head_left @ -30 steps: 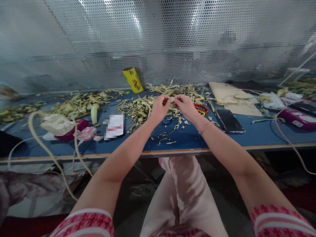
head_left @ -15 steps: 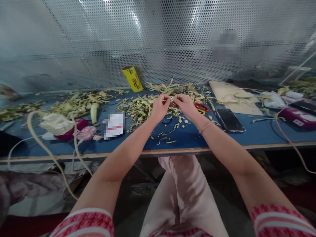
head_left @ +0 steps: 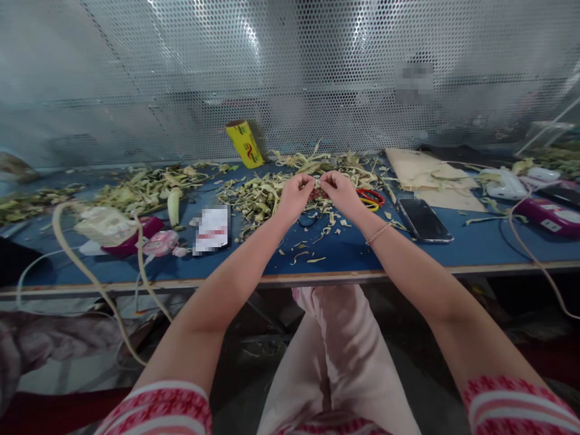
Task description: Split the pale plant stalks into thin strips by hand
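Note:
Above a heap of dried, pale green plant pieces (head_left: 251,202), my left hand (head_left: 295,193) and my right hand (head_left: 339,188) meet fingertip to fingertip. Both are closed in a pinch around a small pale piece (head_left: 316,183), mostly covered by the fingers; it looks like one of the plant bits, but its exact kind cannot be made out. Just right of my right hand lie scissors with red and yellow handles (head_left: 371,198), partly hidden by the wrist. Small scraps (head_left: 312,260) are scattered on the blue tabletop (head_left: 344,257) beneath my forearms.
A yellow tube (head_left: 244,144) leans near the perforated metal panel (head_left: 290,72). To the right lie a phone (head_left: 425,220), cardboard (head_left: 421,172) and a purple device (head_left: 550,217). Leftward are a white packet (head_left: 212,229), a pink round item (head_left: 161,243), a plastic bag (head_left: 106,225), cables and another plant heap (head_left: 140,190).
My hands stay together in almost the same place, with slight finger movement at the small piece. The whole view has shifted very slightly.

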`<action>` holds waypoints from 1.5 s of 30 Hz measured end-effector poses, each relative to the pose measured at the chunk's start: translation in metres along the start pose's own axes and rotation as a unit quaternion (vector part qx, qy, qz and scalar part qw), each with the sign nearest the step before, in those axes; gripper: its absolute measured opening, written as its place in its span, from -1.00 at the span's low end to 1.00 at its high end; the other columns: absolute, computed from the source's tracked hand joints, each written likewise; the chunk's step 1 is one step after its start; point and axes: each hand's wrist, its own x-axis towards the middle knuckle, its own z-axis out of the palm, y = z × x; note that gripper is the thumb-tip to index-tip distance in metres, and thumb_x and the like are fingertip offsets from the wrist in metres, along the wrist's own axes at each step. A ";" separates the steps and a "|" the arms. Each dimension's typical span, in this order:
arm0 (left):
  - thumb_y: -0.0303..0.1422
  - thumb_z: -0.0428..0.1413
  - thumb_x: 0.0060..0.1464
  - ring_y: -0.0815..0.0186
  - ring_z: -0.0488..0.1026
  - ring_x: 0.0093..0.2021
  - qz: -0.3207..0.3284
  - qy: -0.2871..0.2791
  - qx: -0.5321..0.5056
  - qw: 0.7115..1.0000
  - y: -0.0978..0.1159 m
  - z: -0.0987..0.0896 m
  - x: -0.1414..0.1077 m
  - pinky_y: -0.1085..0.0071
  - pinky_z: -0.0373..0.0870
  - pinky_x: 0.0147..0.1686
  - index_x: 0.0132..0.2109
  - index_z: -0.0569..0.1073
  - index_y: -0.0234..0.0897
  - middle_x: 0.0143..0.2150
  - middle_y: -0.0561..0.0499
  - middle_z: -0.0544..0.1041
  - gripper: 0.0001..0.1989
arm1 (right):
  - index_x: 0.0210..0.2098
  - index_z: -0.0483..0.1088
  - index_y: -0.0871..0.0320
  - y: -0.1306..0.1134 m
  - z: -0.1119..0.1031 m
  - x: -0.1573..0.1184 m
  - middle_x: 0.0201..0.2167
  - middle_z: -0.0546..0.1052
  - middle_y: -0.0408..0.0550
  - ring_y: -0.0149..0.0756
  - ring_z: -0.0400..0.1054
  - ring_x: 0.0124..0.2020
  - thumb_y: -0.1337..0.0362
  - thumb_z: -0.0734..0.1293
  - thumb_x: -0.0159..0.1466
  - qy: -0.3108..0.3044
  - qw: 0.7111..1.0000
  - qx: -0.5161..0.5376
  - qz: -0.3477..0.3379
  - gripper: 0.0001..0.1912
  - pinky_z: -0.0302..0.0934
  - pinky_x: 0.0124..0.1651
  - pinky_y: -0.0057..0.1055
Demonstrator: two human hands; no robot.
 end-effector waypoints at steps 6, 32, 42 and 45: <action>-0.46 0.08 0.07 0.52 0.35 -0.50 -0.014 0.019 -0.079 0.997 0.003 0.006 -0.003 0.52 0.41 -0.37 -0.39 0.34 -0.32 -0.51 0.10 0.37 -0.91 | -0.46 0.24 0.13 0.001 0.003 -0.002 -0.59 0.32 -0.25 -0.49 0.19 -0.59 0.39 0.28 0.18 0.015 1.000 0.006 -0.005 -0.87 0.11 -0.45 -0.45; -0.48 0.00 0.11 0.43 0.33 -0.47 0.165 -0.041 0.140 0.975 0.001 -0.009 0.003 0.47 0.29 -0.37 -0.34 0.32 -0.26 -0.48 0.10 0.37 -0.93 | -0.55 0.24 0.17 -0.013 0.005 -0.010 -0.62 0.23 -0.25 -0.54 0.13 -0.56 0.35 0.37 0.14 -0.017 0.964 0.245 0.100 -0.78 0.13 -0.43 -0.54; -0.51 0.00 0.10 0.39 0.40 -0.39 0.214 -0.072 0.247 0.942 0.007 -0.016 0.001 0.41 0.34 -0.24 -0.31 0.36 -0.24 -0.39 0.05 0.42 -0.91 | -0.57 0.25 0.20 -0.014 0.006 -0.010 -0.65 0.23 -0.24 -0.56 0.13 -0.58 0.40 0.33 0.16 -0.032 0.950 0.279 0.140 -0.78 0.10 -0.47 -0.60; -0.51 0.02 0.08 0.39 0.39 -0.40 0.216 -0.078 0.258 0.938 0.011 -0.016 0.000 0.39 0.35 -0.21 -0.32 0.36 -0.24 -0.38 0.05 0.42 -0.91 | -0.57 0.24 0.20 -0.016 0.005 -0.011 -0.66 0.25 -0.23 -0.56 0.14 -0.59 0.43 0.29 0.19 -0.033 0.950 0.275 0.144 -0.78 0.09 -0.49 -0.61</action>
